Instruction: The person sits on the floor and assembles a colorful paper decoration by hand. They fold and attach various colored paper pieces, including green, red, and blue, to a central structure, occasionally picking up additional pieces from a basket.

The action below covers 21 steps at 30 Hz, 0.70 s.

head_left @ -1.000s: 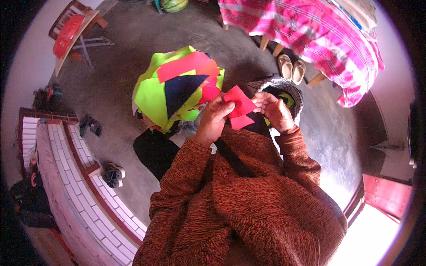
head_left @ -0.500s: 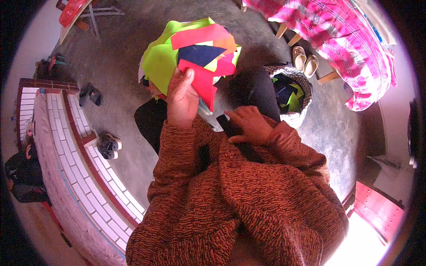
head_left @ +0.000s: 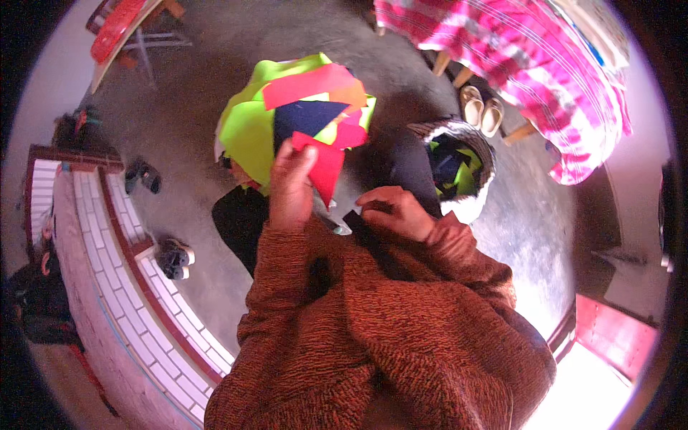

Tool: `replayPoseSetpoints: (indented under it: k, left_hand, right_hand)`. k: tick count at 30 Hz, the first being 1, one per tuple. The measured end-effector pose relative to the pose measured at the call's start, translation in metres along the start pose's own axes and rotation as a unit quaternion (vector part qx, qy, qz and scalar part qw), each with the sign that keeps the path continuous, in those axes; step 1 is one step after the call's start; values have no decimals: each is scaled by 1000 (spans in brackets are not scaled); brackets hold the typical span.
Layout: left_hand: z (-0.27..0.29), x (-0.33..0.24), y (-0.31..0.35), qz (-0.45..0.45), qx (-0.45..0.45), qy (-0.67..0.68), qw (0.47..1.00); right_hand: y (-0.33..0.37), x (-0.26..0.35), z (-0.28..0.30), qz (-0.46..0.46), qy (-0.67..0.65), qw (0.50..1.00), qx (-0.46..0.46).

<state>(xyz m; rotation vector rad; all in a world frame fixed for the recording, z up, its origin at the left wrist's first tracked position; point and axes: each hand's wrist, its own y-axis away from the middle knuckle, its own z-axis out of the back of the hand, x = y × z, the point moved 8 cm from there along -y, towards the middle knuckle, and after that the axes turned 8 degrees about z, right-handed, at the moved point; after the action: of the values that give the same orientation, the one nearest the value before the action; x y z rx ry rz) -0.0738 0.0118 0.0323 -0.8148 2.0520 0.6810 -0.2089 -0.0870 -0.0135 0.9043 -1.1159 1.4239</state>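
Observation:
My left hand (head_left: 290,188) is closed on a red cloth piece (head_left: 324,168), thumb on top, with its pointed end hanging down. Just beyond it lies a heap of cloth scraps (head_left: 247,129) in bright yellow-green, navy, coral, orange and red. My right hand (head_left: 398,212) is lower and to the right, over my lap, its fingers curled in. A black flat piece (head_left: 354,221) shows by its fingertips; whether the fingers grip it I cannot tell. Between the hands, a greyish shiny bit (head_left: 338,226) is partly covered.
Right of my knee stands a checked-rim basket (head_left: 489,161) holding dark and yellow-green scraps. Beyond it are pale shoes (head_left: 491,117) and a table with a pink plaid cloth (head_left: 502,54). More footwear (head_left: 173,259) lies left, beside a white-tiled ledge (head_left: 107,251).
My right hand has drawn its fingers in more and shifted slightly left and down in the picture. The left hand still holds the red cloth. The whole view has shifted a little.

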Motion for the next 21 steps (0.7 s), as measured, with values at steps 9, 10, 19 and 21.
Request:
replayPoseSetpoints:
  k: [9, 10, 19, 21]
  left_hand:
    - [-3, 35, 0, 62, 45, -191, 979]
    - [-6, 37, -1, 27, 50, -229, 972]
    - [-17, 55, 2, 39, 110, -333, 936]
    - [-11, 59, 4, 60, 125, -367, 920]
  right_hand:
    - [-13, -15, -25, -116, -586, 796, -98]
    - [-29, -5, -21, -37, -622, 777, -82]
    - [-19, -43, 23, -12, -441, 863, -245]
    - [-18, -45, 24, -5, -407, 879, -250]
